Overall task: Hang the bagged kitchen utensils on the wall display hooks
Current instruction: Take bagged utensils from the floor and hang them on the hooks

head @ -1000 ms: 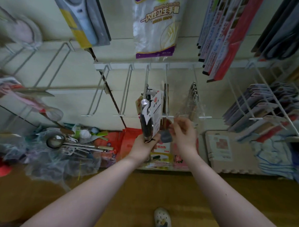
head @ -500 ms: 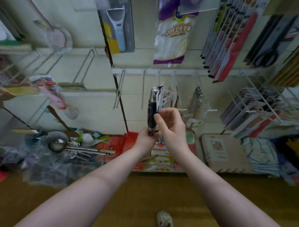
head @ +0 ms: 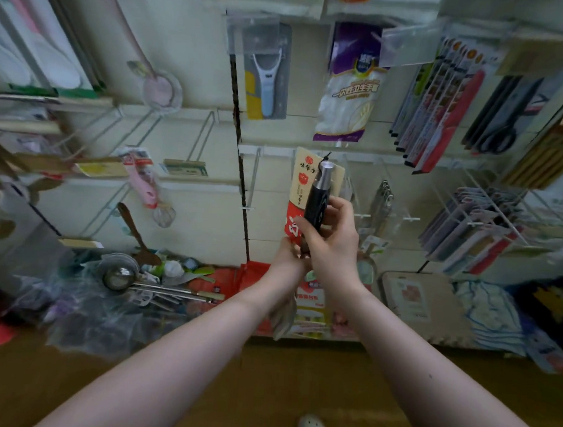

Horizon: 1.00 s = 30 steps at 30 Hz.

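I hold a packaged utensil (head: 318, 195) upright in front of the wall: a black handle with a steel cap on a cream and red backing card (head: 299, 185). My right hand (head: 332, 239) grips the black handle from the right. My left hand (head: 286, 255) holds the lower end, mostly hidden behind the right hand. The pack's top sits just below the white hook rail (head: 276, 150). An empty wire hook (head: 252, 179) juts out to its left. More bagged steel utensils (head: 382, 201) hang on a hook to its right.
A peeler pack (head: 266, 80) and a glove bag (head: 349, 97) hang above. Flat packs (head: 439, 107) fill hooks at the right. A heap of bagged ladles (head: 122, 277) lies low at the left. Pink utensils (head: 146, 181) hang on left hooks. Wooden floor lies below.
The view tilted upward along the wall. Both hands raised the pack higher, and it turned so its card faces me. My right hand shifted from its top edge onto the black handle.
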Each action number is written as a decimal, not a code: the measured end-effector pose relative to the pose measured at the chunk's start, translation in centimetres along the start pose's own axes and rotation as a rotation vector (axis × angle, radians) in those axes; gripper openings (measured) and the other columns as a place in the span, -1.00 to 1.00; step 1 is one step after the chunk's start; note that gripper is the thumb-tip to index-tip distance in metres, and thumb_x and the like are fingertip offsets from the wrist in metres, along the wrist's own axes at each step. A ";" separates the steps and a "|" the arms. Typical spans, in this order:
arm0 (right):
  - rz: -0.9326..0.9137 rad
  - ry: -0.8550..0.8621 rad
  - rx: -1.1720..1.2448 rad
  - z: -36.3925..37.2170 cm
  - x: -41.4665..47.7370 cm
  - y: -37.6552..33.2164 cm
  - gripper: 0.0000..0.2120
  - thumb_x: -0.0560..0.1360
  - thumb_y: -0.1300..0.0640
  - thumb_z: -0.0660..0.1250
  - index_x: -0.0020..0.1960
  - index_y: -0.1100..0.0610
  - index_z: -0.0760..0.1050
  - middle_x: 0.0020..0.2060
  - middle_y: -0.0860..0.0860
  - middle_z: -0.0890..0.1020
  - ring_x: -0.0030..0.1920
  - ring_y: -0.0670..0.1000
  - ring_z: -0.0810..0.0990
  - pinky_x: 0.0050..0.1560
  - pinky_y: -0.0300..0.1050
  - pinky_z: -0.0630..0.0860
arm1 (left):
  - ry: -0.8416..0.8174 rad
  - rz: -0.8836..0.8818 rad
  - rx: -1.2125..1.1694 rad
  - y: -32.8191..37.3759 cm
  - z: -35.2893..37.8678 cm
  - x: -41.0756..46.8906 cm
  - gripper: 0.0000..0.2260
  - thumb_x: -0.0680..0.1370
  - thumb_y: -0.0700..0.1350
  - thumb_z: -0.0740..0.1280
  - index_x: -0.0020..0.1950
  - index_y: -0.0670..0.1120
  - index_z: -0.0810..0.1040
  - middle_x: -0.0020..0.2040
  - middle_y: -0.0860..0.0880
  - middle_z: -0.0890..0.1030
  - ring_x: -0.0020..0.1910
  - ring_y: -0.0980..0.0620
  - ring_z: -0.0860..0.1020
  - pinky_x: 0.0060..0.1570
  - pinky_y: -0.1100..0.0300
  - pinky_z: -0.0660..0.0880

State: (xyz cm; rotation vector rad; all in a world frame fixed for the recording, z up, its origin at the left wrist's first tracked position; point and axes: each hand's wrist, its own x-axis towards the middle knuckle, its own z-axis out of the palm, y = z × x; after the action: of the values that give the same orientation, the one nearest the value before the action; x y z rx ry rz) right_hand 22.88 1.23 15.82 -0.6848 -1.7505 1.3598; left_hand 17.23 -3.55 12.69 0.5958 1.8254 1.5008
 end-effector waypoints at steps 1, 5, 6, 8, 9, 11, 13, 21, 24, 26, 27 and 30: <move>-0.003 -0.004 0.009 -0.1 0.1 -0.2 -0.61 0.43 0.23 0.45 0.17 0.06 0.38 0.04 -0.02 0.59 0.06 -0.12 0.58 0.11 -0.10 0.57 | -0.005 0.014 -0.024 0.5 -0.4 -0.4 -0.82 0.57 -0.25 0.26 0.16 -0.10 0.43 -0.09 0.03 0.55 -0.06 0.05 0.57 -0.32 0.41 0.46; -0.046 -0.018 0.025 -0.4 0.3 -1.1 -0.65 0.45 0.29 0.41 0.14 0.05 0.39 -0.01 -0.09 0.58 0.05 -0.12 0.59 0.07 -0.02 0.59 | -0.018 -0.017 -0.163 0.4 -2.8 -1.2 -0.61 0.47 -0.27 0.42 0.18 -0.10 0.31 0.00 0.00 0.54 0.07 -0.01 0.57 -0.19 0.31 0.49; -0.053 -0.024 0.033 -0.4 0.2 -1.3 -0.67 0.46 0.30 0.39 0.13 0.05 0.39 -0.02 -0.10 0.58 0.04 -0.13 0.59 0.06 0.00 0.59 | 0.008 -0.015 -0.178 0.4 -3.3 -1.2 -0.52 0.46 -0.25 0.44 0.26 -0.10 0.27 0.13 -0.03 0.52 0.18 -0.05 0.52 -0.10 0.28 0.47; -0.062 -0.030 0.040 -0.5 0.1 -1.4 -0.68 0.48 0.32 0.36 0.15 0.06 0.40 -0.01 -0.08 0.59 0.06 -0.09 0.59 0.07 0.05 0.59 | 0.049 0.009 -0.203 0.8 -4.6 -1.3 -0.26 0.44 -0.23 0.46 0.49 -0.11 0.12 0.36 -0.10 0.40 0.33 -0.07 0.42 0.14 0.20 0.41; -0.068 -0.033 0.036 -0.4 0.1 -1.3 -0.69 0.49 0.33 0.34 0.17 0.07 0.40 0.00 -0.06 0.59 0.07 -0.07 0.59 0.09 0.06 0.58 | 0.060 0.033 -0.196 1.1 -5.2 -1.4 -0.19 0.43 -0.23 0.46 0.54 -0.11 0.05 0.41 -0.14 0.35 0.36 -0.07 0.39 0.23 0.15 0.38; -0.082 -0.041 0.025 -0.3 0.0 -1.3 -0.68 0.51 0.35 0.30 0.21 0.09 0.41 0.02 -0.09 0.59 0.10 -0.08 0.59 0.12 0.04 0.57 | 0.066 0.126 -0.164 1.7 -6.3 -1.8 -0.21 0.43 -0.21 0.46 0.54 -0.10 0.09 0.42 -0.16 0.37 0.37 -0.09 0.40 0.31 0.06 0.37; -0.093 -0.048 0.009 -0.1 -0.2 -1.2 -0.66 0.52 0.37 0.27 0.24 0.11 0.42 0.01 -0.15 0.58 0.11 -0.11 0.58 0.14 0.01 0.56 | 0.038 0.206 -0.126 2.3 -7.2 -2.2 -0.28 0.43 -0.18 0.46 0.51 -0.07 0.20 0.36 -0.11 0.43 0.34 -0.04 0.43 0.29 0.08 0.39; -0.123 -0.105 -0.014 0.5 -1.3 -1.0 -0.63 0.56 0.37 0.20 0.32 0.12 0.41 0.08 -0.14 0.57 0.18 -0.11 0.55 0.22 -0.09 0.51 | -0.044 0.349 -0.073 4.7 -7.2 -2.7 -0.56 0.48 -0.12 0.43 0.34 -0.08 0.44 0.21 -0.04 0.58 0.22 0.02 0.53 0.16 0.20 0.51; -0.114 -0.098 -0.016 0.3 -1.5 -0.7 -0.64 0.56 0.37 0.20 0.32 0.15 0.41 0.06 -0.22 0.55 0.11 -0.30 0.52 0.16 -0.34 0.48 | -0.032 0.387 -0.059 5.1 -6.6 -3.0 -0.71 0.54 -0.15 0.36 0.26 -0.06 0.50 0.11 -0.03 0.62 0.04 0.10 0.59 -0.12 0.33 0.54; -0.099 -0.091 -0.020 0.1 -1.4 -0.7 -0.64 0.55 0.37 0.21 0.32 0.17 0.41 0.05 -0.22 0.54 0.08 -0.34 0.51 0.12 -0.40 0.46 | -0.054 0.398 -0.035 5.4 -6.5 -3.3 -0.76 0.57 -0.13 0.32 0.24 0.00 0.51 0.06 0.01 0.63 -0.07 0.20 0.60 -0.24 0.39 0.49; -0.091 -0.090 -0.021 0.1 -1.3 -0.7 -0.65 0.55 0.37 0.21 0.31 0.15 0.42 0.04 -0.22 0.54 0.09 -0.32 0.52 0.12 -0.39 0.47 | -0.068 0.399 -0.032 5.5 -6.4 -3.4 -0.76 0.58 -0.12 0.30 0.24 0.00 0.51 0.04 0.02 0.64 -0.11 0.23 0.60 -0.27 0.40 0.48; -0.074 -0.098 -0.010 -0.1 -1.3 -0.6 -0.65 0.55 0.36 0.23 0.27 0.08 0.43 0.06 -0.18 0.56 0.14 -0.20 0.54 0.19 -0.24 0.50 | -0.107 0.395 -0.027 5.9 -6.5 -3.6 -0.81 0.59 -0.10 0.27 0.19 0.03 0.54 -0.01 0.06 0.64 -0.09 0.20 0.61 -0.23 0.36 0.51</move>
State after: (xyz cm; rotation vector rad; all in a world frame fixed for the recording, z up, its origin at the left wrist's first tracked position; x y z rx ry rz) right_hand 23.66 0.04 16.11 -0.5613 -1.8420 1.3547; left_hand 14.26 -9.04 19.81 1.0499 1.6676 1.7045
